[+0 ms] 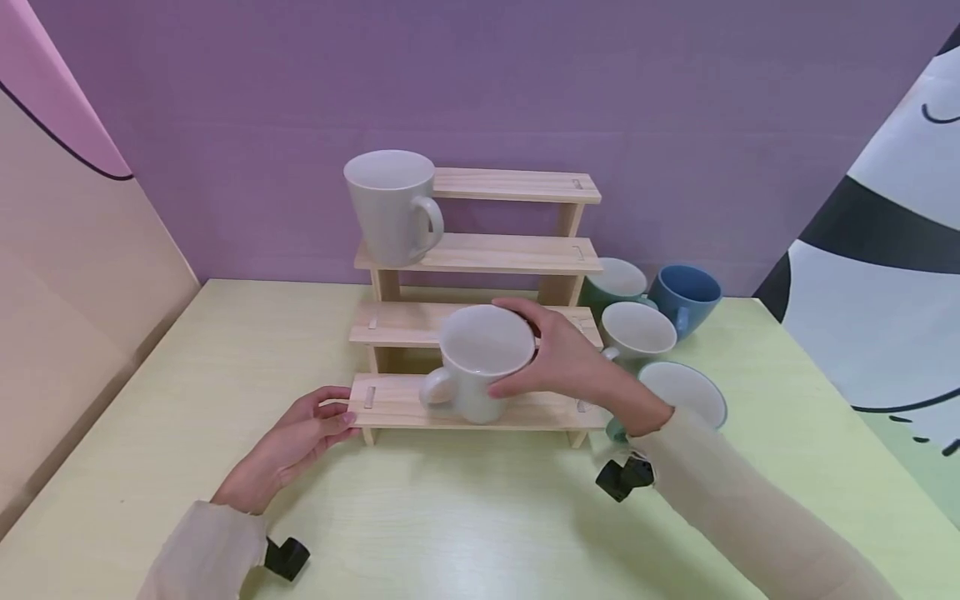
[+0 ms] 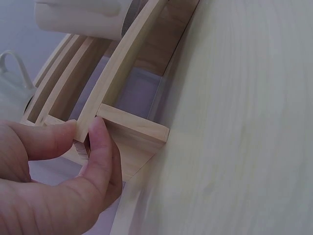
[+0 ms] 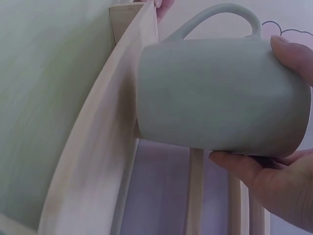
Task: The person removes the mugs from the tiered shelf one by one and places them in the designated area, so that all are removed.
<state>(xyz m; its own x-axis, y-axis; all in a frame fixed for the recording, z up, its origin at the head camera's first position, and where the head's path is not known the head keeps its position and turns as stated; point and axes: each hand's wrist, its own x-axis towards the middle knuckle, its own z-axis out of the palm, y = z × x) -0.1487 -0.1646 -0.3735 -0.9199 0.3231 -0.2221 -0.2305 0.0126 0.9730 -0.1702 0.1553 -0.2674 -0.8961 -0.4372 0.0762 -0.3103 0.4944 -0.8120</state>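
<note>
A white mug (image 1: 480,367) is at the lowest step of a wooden tiered rack (image 1: 517,254), its handle pointing left. Its base is on or just above the board; I cannot tell which. My right hand (image 1: 558,358) grips this mug from the right near the rim, thumb on the near side, as the right wrist view also shows. At the rack's left end, my left hand (image 1: 303,442) pinches the lowest board (image 2: 110,73) between thumb and fingers. Another white mug (image 1: 390,208) stands upright on the left of the second step from the top, handle to the right.
Right of the rack several mugs stand close together: a green one (image 1: 613,282), a blue one (image 1: 686,296), a white one (image 1: 637,329) and a white-lined one (image 1: 686,392) partly behind my right forearm. The pale table (image 1: 465,525) meets a purple wall (image 1: 262,167) behind.
</note>
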